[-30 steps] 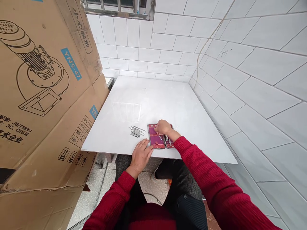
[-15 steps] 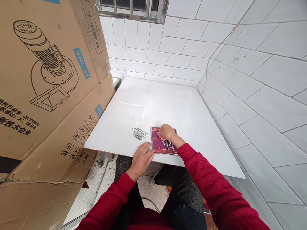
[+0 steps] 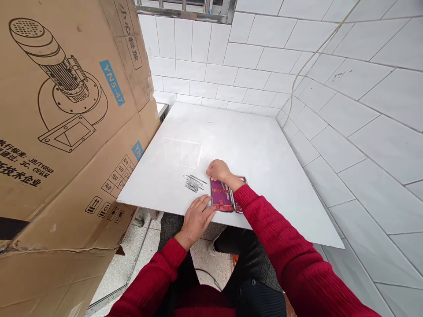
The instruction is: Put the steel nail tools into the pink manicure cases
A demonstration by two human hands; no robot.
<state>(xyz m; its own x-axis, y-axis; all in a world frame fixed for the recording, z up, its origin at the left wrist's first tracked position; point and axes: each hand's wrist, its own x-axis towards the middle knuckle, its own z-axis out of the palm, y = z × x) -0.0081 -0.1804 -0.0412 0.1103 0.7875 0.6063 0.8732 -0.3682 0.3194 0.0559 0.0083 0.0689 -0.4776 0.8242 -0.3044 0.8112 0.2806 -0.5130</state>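
Note:
A manicure case [image 3: 217,200], purple inside with red trim, lies spread open near the table's front edge. Slim metal tools sit in its loops, and part of a pair of scissors [image 3: 237,207] shows on the right half beneath my sleeve. My left hand [image 3: 195,219] rests at the table edge with fingers stretched out, its thumb by the case's lower left corner. Over the upper left corner of the case, my right hand [image 3: 218,170] has its fingers pinched together; whatever they hold is hidden. Left of the case, several small metal tools [image 3: 195,182] lie in a loose group.
The white table [image 3: 264,145] reaches back to a tiled wall [image 3: 254,77]. A tall cardboard box [image 3: 82,145] stands close along the left side. A thin cable [image 3: 292,94] hangs down the wall at the back right corner.
My right hand has moved left and away from me, from over the case's middle to its far left corner. My left hand has stayed at the table edge. The view has shifted slightly.

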